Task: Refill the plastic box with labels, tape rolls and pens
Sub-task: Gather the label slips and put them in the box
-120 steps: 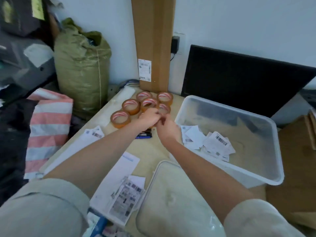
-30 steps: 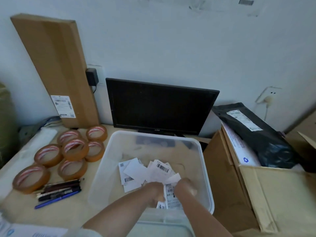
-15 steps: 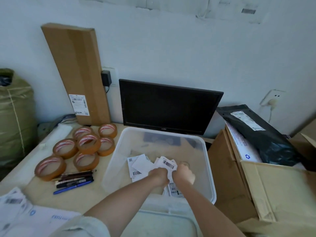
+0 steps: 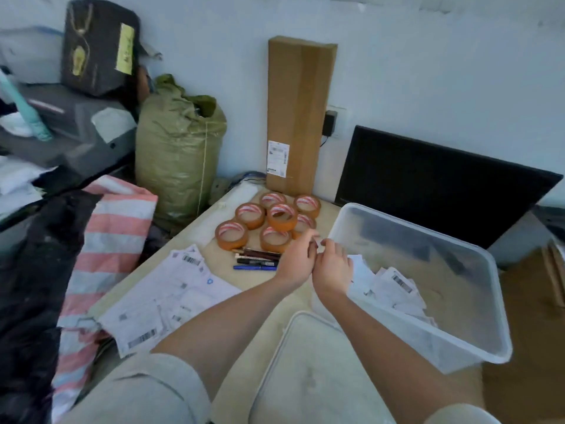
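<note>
Cluttered table, labels already in the plastic box: at its left corner, left hand and right hand pinch a small white scrap, which could flutter out beside the waiting tape rolls and pens.

Parcel packing room: tape rolls, shipping labels, woven sack.

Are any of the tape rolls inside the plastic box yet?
No, all the tape rolls sit on the table left of the plastic box.

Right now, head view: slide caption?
Left hand, right hand meet at the box of labels; tape rolls and pens lie outside.
</note>
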`<state>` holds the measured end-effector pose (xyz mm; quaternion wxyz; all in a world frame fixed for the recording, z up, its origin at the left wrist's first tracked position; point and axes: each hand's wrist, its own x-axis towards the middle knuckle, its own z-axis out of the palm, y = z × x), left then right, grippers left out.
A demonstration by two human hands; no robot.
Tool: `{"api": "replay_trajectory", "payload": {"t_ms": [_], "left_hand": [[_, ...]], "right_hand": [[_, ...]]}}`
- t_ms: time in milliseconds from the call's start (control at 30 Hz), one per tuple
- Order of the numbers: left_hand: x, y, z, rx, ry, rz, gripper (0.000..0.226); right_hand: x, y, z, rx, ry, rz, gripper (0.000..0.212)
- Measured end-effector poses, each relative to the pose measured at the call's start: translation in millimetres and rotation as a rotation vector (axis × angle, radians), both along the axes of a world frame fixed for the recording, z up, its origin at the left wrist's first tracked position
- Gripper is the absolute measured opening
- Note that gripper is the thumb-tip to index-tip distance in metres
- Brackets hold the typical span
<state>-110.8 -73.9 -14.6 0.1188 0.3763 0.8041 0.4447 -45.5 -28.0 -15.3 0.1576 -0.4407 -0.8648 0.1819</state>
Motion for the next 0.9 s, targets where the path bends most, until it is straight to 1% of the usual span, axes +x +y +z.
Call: {"api": "replay_trajectory", "payload": {"t_ms": [67,100,167,200,267,333,367,400,433,500,533,600,667,733,767,833,867,900], "left_hand": [[-16,-28,-5,0.025,-0.039,0.149,0.023],[-26,-43,-9,0.03,-0.072,0.218,0.019],[-50,-78,-22,-0.052,-0.127,0.361,0.015],[-62,-96,-32,-0.122,-0.145,0.43,0.017],[-85,-137,-53,-0.258,-0.184,0.564,0.026],[-101,-174,-75,-0.368,-0.243,0.699,0.031],[-104,-187,-82,-0.423,-0.272,0.756,0.031],[-107,-199,-89,-0.471,-0.309,0.814,0.032],[-109,-208,-94,-0.513,-0.35,0.87,0.033],[-112,-222,-104,-0.591,-0.416,0.964,0.041],[-114,-230,-110,-0.626,-0.44,0.996,0.048],[-113,-245,-119,-0.607,-0.483,1.057,0.056],[-115,-254,-133,-0.542,-0.533,1.119,0.057],[-123,-253,-142,-0.508,-0.641,1.186,0.069],[-125,-252,-144,-0.48,-0.7,1.218,0.076],[-131,-247,-149,-0.432,-0.759,1.282,0.085],[-133,-247,-150,-0.424,-0.777,1.313,0.086],[-134,-247,-148,-0.424,-0.792,1.338,0.08]], "right_hand": [[-16,-25,-6,0.02,-0.018,0.015,0.047],[-24,-36,-8,-0.013,-0.078,-0.009,0.047],[-38,-57,-20,-0.066,-0.189,-0.072,0.041],[-44,-67,-27,-0.039,-0.178,-0.071,0.043],[-59,-90,-40,0.075,-0.161,0.045,0.048],[-78,-112,-49,0.09,-0.19,0.225,0.046],[-83,-125,-53,0.039,-0.168,0.319,0.042],[-91,-139,-58,-0.062,-0.127,0.392,0.036],[-100,-154,-60,-0.236,-0.145,0.452,0.032],[-117,-179,-76,-0.526,-0.194,0.492,0.028],[-125,-191,-84,-0.604,-0.208,0.492,0.028],[-135,-204,-97,-0.682,-0.264,0.485,0.035],[-143,-212,-109,-0.762,-0.338,0.491,0.045],[-155,-216,-120,-0.821,-0.356,0.469,0.051],[-160,-218,-123,-0.862,-0.339,0.448,0.051],[-170,-222,-123,-0.953,-0.312,0.403,0.047],[-175,-225,-122,-0.989,-0.298,0.381,0.042],[-179,-229,-121,-1.017,-0.29,0.362,0.035]]}}
